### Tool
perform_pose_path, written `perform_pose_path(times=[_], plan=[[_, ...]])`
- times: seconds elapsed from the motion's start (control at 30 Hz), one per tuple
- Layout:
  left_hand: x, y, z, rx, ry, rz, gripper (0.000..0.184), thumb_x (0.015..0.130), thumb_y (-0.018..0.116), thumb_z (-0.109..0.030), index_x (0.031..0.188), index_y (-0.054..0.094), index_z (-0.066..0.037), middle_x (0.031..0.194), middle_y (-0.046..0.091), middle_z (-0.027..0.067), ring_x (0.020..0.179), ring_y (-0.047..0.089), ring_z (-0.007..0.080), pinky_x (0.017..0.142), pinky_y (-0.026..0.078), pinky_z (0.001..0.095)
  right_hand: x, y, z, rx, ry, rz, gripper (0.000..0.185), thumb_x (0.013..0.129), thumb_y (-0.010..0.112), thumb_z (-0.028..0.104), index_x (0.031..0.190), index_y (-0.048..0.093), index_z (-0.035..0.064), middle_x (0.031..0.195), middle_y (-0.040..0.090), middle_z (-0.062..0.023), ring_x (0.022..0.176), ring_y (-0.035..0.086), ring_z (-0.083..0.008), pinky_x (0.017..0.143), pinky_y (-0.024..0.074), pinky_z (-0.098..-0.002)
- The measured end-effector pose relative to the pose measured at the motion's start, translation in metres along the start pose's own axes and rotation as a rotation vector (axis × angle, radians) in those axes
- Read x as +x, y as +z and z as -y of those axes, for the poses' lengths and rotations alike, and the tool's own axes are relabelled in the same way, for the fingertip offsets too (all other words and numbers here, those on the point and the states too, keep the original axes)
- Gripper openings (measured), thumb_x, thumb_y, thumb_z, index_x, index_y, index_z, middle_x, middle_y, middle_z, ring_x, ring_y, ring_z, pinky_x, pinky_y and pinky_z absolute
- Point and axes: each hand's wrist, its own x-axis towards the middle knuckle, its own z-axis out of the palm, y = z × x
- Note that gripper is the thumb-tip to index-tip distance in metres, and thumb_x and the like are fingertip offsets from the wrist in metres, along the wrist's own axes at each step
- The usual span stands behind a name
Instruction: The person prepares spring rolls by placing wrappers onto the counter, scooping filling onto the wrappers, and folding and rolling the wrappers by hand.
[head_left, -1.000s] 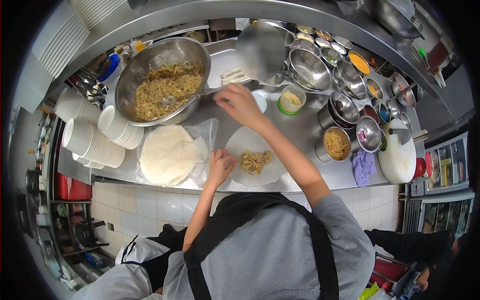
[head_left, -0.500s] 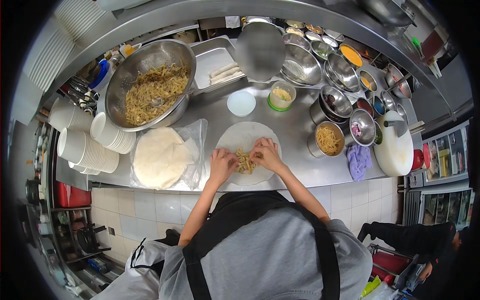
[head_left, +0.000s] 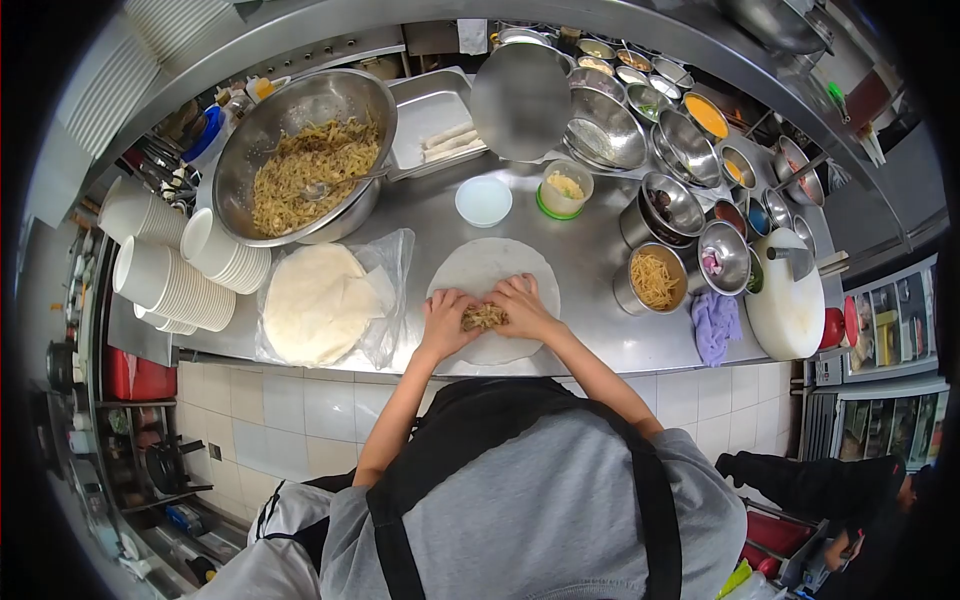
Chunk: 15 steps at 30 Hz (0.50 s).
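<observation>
Holding both hands low over a round pale wrapper (head_left: 488,262), spread flat on the tabletop (head_left: 590,260) near its front edge. Bending the left hand (head_left: 448,322) inward at the left end of a small heap of shredded filling (head_left: 484,317), a little to the near side of the wrapper's middle. Doing likewise from the opposite end with the right hand (head_left: 518,308), curled over the filling's upper right edge. Keeping the fingers of both hands bent and partly closed, close together above the heap, with filling in plain sight between. Cannot tell how firm the hold, nor of any pinch on the wrapper beneath

To the left, lying on clear plastic (head_left: 392,270), a stack of pale rounds (head_left: 315,305). Beyond the wrapper, a pale blue bowl (head_left: 483,201) and a green-based tub (head_left: 565,190), set just apart. Farther back, a metal tray with pale rolls (head_left: 450,140) inside, next to a large metal bowl (head_left: 245,165) of shredded mixture. To the right, a metal container of yellow strips (head_left: 655,278), near a crumpled purple cloth (head_left: 715,328)
</observation>
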Motion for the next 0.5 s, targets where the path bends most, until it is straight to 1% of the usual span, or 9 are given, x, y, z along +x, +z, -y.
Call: perform_pose_path(times=[0.03, 0.13, 0.23, 0.33, 0.43, 0.5], plan=[[0.000, 0.001, 0.000, -0.003, 0.005, 0.001, 0.048, 0.060, 0.079, -0.027, 0.103, 0.062, -0.016, 0.110, 0.052, 0.0020, 0.111, 0.041, 0.0260, 0.092, 0.030, 0.0419, -0.002, -0.001, -0.002, -0.011, -0.003, 0.000, 0.059, 0.059, 0.078, 0.027, 0.113, 0.058, 0.0151, 0.106, 0.053, -0.0047, 0.114, 0.041, -0.0254, 0.103, 0.0171, -0.0588], [-0.003, -0.006, -0.002, 0.000, -0.019, 0.014, 0.046, 0.061, 0.078, -0.024, 0.103, 0.062, -0.018, 0.105, 0.056, 0.0000, 0.109, 0.043, 0.0258, 0.091, 0.030, 0.0411, -0.009, -0.018, 0.006, 0.066, 0.017, -0.098, 0.047, 0.059, 0.078, 0.024, 0.103, 0.062, 0.0161, 0.106, 0.053, -0.0029, 0.116, 0.040, -0.0242, 0.104, 0.0152, -0.0588], [-0.008, -0.014, -0.003, -0.104, -0.089, -0.003, 0.039, 0.061, 0.078, -0.022, 0.097, 0.064, -0.018, 0.102, 0.058, -0.0016, 0.107, 0.044, 0.0252, 0.091, 0.031, 0.0406, -0.013, -0.020, 0.003, 0.101, 0.056, -0.078, 0.042, 0.060, 0.078, 0.022, 0.099, 0.062, 0.0159, 0.106, 0.052, -0.0022, 0.118, 0.039, -0.0241, 0.105, 0.0133, -0.0590], [-0.011, -0.013, 0.000, -0.026, 0.000, -0.043, 0.031, 0.062, 0.078, -0.021, 0.091, 0.066, -0.018, 0.101, 0.058, -0.0019, 0.107, 0.044, 0.0243, 0.091, 0.031, 0.0406, -0.020, -0.011, -0.007, 0.000, 0.011, -0.085, 0.043, 0.060, 0.079, 0.022, 0.099, 0.061, 0.0162, 0.107, 0.052, -0.0017, 0.117, 0.039, -0.0250, 0.105, 0.0115, -0.0597], [-0.010, -0.009, -0.003, -0.020, 0.017, -0.041, 0.024, 0.062, 0.078, -0.022, 0.083, 0.067, -0.017, 0.097, 0.057, -0.0011, 0.106, 0.044, 0.0244, 0.090, 0.031, 0.0429, -0.021, -0.007, -0.010, -0.043, -0.034, -0.123, 0.051, 0.059, 0.080, 0.024, 0.105, 0.060, 0.0172, 0.109, 0.050, -0.0021, 0.118, 0.038, -0.0260, 0.105, 0.0110, -0.0598], [-0.010, -0.013, -0.004, -0.046, 0.001, -0.042, 0.030, 0.061, 0.079, -0.024, 0.088, 0.067, -0.017, 0.100, 0.056, -0.0002, 0.107, 0.044, 0.0248, 0.090, 0.031, 0.0430, -0.022, -0.017, -0.001, 0.024, 0.004, -0.119, 0.052, 0.059, 0.080, 0.026, 0.106, 0.060, 0.0157, 0.111, 0.050, -0.0027, 0.119, 0.038, -0.0263, 0.105, 0.0115, -0.0598]])
